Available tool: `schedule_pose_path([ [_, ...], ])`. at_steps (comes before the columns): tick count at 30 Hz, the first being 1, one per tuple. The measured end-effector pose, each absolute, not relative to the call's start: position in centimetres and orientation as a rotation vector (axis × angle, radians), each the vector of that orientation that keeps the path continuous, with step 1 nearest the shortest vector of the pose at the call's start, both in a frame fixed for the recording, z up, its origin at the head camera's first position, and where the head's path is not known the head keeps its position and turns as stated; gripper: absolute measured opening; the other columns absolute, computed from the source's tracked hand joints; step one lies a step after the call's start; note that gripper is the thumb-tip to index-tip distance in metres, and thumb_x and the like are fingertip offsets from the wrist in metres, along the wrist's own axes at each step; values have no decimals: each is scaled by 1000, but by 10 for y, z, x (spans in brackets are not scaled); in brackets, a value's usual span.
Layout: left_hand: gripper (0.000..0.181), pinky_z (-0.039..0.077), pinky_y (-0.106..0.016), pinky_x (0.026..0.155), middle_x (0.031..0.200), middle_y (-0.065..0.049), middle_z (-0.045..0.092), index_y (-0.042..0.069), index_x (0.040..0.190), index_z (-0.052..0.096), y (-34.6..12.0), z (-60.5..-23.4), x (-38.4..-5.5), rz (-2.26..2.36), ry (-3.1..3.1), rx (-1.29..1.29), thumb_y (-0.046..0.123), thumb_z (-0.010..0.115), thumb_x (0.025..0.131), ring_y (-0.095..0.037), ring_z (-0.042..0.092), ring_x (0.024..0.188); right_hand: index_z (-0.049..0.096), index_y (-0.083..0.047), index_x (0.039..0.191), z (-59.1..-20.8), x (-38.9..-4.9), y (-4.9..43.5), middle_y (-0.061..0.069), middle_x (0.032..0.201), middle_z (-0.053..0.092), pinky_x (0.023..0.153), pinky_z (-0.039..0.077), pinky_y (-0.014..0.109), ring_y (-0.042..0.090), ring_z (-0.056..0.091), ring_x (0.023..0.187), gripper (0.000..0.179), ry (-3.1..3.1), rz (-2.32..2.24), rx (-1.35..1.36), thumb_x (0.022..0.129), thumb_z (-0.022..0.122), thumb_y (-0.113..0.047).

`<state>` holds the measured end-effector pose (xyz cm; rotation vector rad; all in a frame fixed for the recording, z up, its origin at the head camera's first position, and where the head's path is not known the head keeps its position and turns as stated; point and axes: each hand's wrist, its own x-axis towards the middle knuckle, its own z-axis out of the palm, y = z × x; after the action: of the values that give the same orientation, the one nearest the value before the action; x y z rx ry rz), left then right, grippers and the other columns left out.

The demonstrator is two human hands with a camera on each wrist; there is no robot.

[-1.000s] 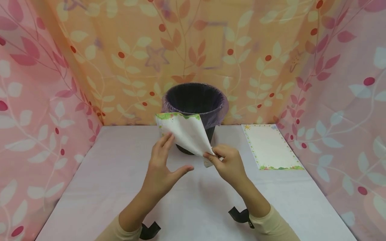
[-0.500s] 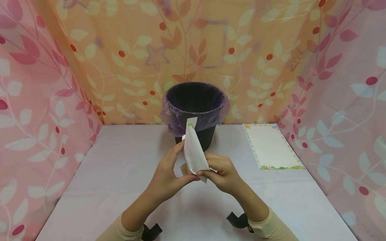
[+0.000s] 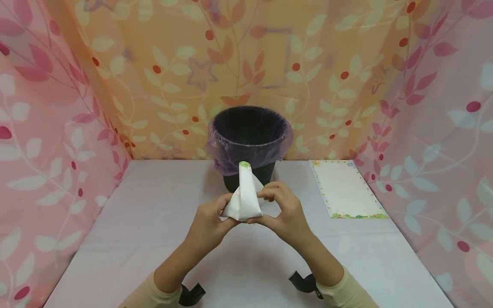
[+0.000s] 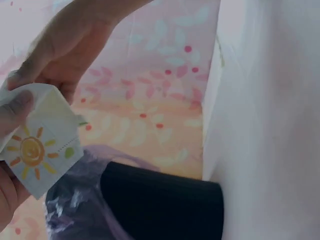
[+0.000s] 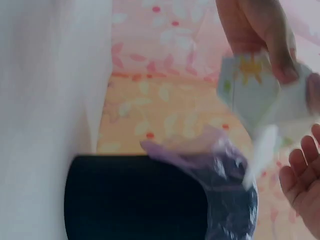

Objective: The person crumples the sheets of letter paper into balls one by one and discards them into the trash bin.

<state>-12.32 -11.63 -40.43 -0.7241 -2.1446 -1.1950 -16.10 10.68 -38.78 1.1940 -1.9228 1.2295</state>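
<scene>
In the head view a white sheet of paper (image 3: pixel 246 203), folded into a narrow peaked shape with a bit of green border at its tip, is held up between both hands. My left hand (image 3: pixel 206 222) grips its left side, thumb at the lower edge. On the other side my right hand (image 3: pixel 289 214) holds it with the thumb below and bent fingers at the right flap. A printed orange sun shows on the folded paper (image 4: pixel 42 145) in the left wrist view. The right wrist view has the paper (image 5: pixel 250 90) partly blurred, left thumb pressed on it.
Behind the hands stands a black bin (image 3: pixel 254 177) lined with a purple bag (image 3: pixel 221 149). A flat paper sheet with a decorated border (image 3: pixel 348 188) lies at the right of the white table (image 3: pixel 154 205). Patterned curtains (image 3: pixel 161 85) enclose the back and sides.
The paper went from a loose, broad sheet in the right hand to a compact folded shape. My left hand, open beside it a second ago, now grips it too.
</scene>
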Motion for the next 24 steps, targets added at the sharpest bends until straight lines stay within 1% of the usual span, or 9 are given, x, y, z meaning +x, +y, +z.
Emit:
schedule_pose_path([
  [3, 30, 56, -22, 63, 90, -2, 78, 6, 98, 75, -121, -404, -125, -1133, -2142, -725, -9, 85, 74, -5, 65, 72, 60, -2, 132, -381, -162, 112, 12, 130, 60, 102, 48, 26, 24, 57, 118, 75, -1931, 1145, 1249, 73, 92, -37],
  [6, 26, 51, -17, 58, 82, 2, 77, 9, 88, 77, -123, -404, -126, -1102, -2138, -774, -13, 82, 75, -1, 58, 64, 52, 3, 144, -376, -163, 114, 19, 148, 51, 117, 41, 34, 33, 48, 138, 89, -1910, 1023, 1392, 73, 92, -33],
  [8, 26, 50, -15, 57, 81, 3, 76, 10, 88, 78, -123, -404, -126, -1092, -2139, -821, -13, 81, 75, -1, 58, 64, 52, 2, 145, -375, -164, 113, 20, 151, 49, 121, 37, 40, 36, 45, 142, 87, -1908, 929, 1445, 73, 93, -27],
  [11, 24, 53, -15, 60, 83, 3, 77, 10, 91, 80, -122, -404, -126, -1060, -2151, -873, -10, 82, 77, -2, 62, 68, 60, -1, 139, -376, -166, 111, 17, 145, 56, 122, 32, 49, 40, 47, 141, 74, -1906, 865, 1438, 74, 92, -12],
  [14, 24, 56, -18, 63, 86, 1, 77, 9, 95, 79, -119, -403, -126, -982, -2189, -903, -8, 82, 77, -4, 66, 72, 68, -3, 125, -380, -169, 109, 15, 130, 67, 119, 35, 56, 42, 54, 134, 55, -1852, 858, 1419, 73, 86, 4],
  [16, 26, 58, -21, 66, 88, 0, 77, 8, 97, 78, -118, -404, -125, -939, -2217, -908, -8, 83, 77, -7, 68, 74, 70, -1, 116, -383, -171, 108, 14, 118, 70, 115, 40, 56, 41, 61, 126, 43, -1806, 873, 1432, 76, 82, 8],
  [19, 26, 60, -26, 69, 93, -3, 77, 5, 101, 75, -116, -404, -123, -968, -2250, -918, -10, 80, 80, -11, 70, 79, 70, 0, 104, -388, -173, 106, 12, 104, 72, 103, 54, 48, 35, 72, 108, 19, -1741, 853, 1444, 87, 71, 9],
  [21, 27, 61, -28, 75, 101, -2, 76, 6, 109, 73, -115, -403, -122, -1097, -2305, -937, -5, 78, 85, -12, 71, 87, 69, -1, 97, -391, -174, 105, 10, 98, 73, 90, 61, 39, 30, 76, 95, 6, -1713, 792, 1431, 96, 65, 3],
  [24, 30, 61, -30, 78, 109, 3, 74, 11, 122, 69, -116, -399, -120, -1409, -2437, -899, 11, 76, 93, -12, 70, 93, 70, -2, 91, -394, -175, 105, 10, 93, 75, 74, 63, 32, 25, 76, 82, 13, -1666, 641, 1393, 100, 62, -2],
])
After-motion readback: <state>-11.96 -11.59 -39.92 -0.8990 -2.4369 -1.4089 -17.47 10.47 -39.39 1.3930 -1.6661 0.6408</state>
